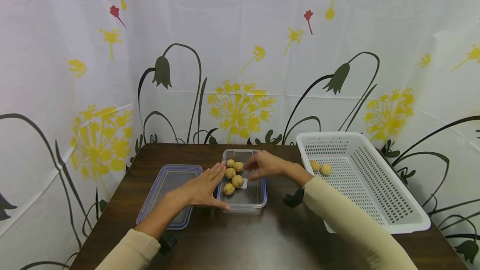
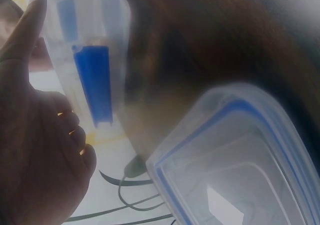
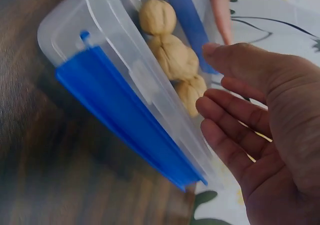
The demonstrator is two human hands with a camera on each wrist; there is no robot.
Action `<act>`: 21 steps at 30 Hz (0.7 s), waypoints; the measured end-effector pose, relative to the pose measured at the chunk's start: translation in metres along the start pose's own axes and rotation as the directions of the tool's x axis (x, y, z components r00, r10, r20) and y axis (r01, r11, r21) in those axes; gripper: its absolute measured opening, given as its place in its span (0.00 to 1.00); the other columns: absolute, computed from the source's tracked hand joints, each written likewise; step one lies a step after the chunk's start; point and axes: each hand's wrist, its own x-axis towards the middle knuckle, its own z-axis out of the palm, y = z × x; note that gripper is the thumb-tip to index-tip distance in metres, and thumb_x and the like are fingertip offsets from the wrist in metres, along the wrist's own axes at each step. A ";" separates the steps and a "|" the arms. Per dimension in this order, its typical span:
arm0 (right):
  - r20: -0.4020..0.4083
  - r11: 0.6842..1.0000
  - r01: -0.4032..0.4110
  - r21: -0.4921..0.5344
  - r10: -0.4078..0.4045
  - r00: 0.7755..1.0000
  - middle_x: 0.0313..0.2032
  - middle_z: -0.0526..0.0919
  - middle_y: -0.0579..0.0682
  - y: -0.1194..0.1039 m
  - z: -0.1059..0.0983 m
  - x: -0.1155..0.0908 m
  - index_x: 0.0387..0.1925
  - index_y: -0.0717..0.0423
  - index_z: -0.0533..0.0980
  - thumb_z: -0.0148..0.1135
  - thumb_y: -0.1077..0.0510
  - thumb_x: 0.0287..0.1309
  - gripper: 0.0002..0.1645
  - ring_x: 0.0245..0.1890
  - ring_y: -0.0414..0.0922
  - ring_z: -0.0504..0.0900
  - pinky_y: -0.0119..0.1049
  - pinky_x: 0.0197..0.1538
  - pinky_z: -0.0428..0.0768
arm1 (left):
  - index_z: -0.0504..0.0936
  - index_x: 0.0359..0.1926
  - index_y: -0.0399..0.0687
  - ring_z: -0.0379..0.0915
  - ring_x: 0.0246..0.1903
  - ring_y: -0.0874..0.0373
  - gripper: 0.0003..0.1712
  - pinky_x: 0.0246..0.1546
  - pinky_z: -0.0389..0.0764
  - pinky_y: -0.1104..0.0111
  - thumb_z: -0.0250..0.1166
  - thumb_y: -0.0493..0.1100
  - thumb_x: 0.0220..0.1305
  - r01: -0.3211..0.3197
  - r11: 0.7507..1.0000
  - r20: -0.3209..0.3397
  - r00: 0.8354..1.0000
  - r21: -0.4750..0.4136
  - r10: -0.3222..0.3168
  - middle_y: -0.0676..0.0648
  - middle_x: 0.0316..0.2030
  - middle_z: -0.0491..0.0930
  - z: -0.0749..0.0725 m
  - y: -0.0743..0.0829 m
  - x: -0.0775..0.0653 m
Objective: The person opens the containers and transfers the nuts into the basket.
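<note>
A clear plastic food container (image 1: 245, 200) with blue side clips holds several walnuts (image 1: 237, 181) grouped along its left half. My left hand (image 1: 202, 188) lies along the container's left side, fingers straight and thumb spread toward the near corner. Over the right side of the container hovers my right hand (image 1: 267, 164), its fingers loosely bent. In the right wrist view nothing sits between that hand's fingertips (image 3: 209, 104) and thumb, and the walnuts (image 3: 172, 57) show just beyond the blue clip (image 3: 125, 117).
Left of the container lies its clear lid (image 1: 176, 175) with a blue seal, partly behind my left forearm. On the right a white perforated basket (image 1: 378, 178) holds two walnuts (image 1: 326, 169), and my right sleeve crosses its near left edge. A patterned curtain (image 1: 240, 53) hangs behind the dark table (image 1: 258, 249).
</note>
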 end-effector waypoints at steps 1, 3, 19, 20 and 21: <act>0.005 1.000 0.002 -0.004 -0.002 1.000 0.51 0.90 0.62 -0.001 0.003 0.002 0.55 0.70 0.84 0.78 0.60 0.59 0.25 0.48 0.53 0.91 0.40 0.54 0.88 | 0.43 0.83 0.30 0.34 0.84 0.39 0.75 0.81 0.46 0.43 0.73 0.73 0.59 0.001 1.000 0.000 1.000 -0.002 -0.001 0.32 0.84 0.37 0.000 0.000 0.000; 0.011 1.000 -0.004 -0.015 0.004 1.000 0.50 0.90 0.62 -0.003 0.008 0.006 0.55 0.70 0.84 0.78 0.60 0.59 0.25 0.48 0.53 0.91 0.40 0.53 0.88 | 0.43 0.83 0.30 0.34 0.84 0.39 0.75 0.81 0.46 0.43 0.73 0.73 0.59 0.004 1.000 0.001 1.000 0.000 -0.004 0.33 0.84 0.37 0.000 0.000 0.000; 0.006 0.993 -0.017 -0.115 0.018 1.000 0.44 0.92 0.54 -0.008 0.033 0.026 0.48 0.64 0.88 0.80 0.61 0.57 0.18 0.42 0.46 0.91 0.30 0.48 0.86 | 0.44 0.83 0.31 0.35 0.84 0.40 0.74 0.82 0.46 0.45 0.72 0.74 0.59 0.004 1.000 0.008 1.000 0.024 -0.004 0.33 0.84 0.37 0.000 -0.001 0.002; 0.006 0.992 -0.025 -0.120 0.026 1.000 0.43 0.92 0.53 -0.007 0.034 0.027 0.48 0.63 0.88 0.80 0.61 0.57 0.17 0.41 0.45 0.91 0.30 0.47 0.86 | 0.44 0.83 0.31 0.35 0.84 0.40 0.74 0.82 0.46 0.45 0.72 0.74 0.59 0.004 1.000 0.008 1.000 0.022 -0.004 0.33 0.84 0.37 0.000 -0.001 0.001; 0.006 0.991 -0.031 -0.127 0.032 0.999 0.42 0.93 0.52 -0.007 0.035 0.028 0.48 0.62 0.88 0.80 0.61 0.56 0.17 0.41 0.44 0.91 0.30 0.46 0.86 | 0.44 0.83 0.31 0.35 0.84 0.40 0.74 0.82 0.46 0.45 0.72 0.74 0.59 0.003 1.000 0.007 1.000 0.021 -0.003 0.33 0.84 0.37 0.000 -0.001 0.001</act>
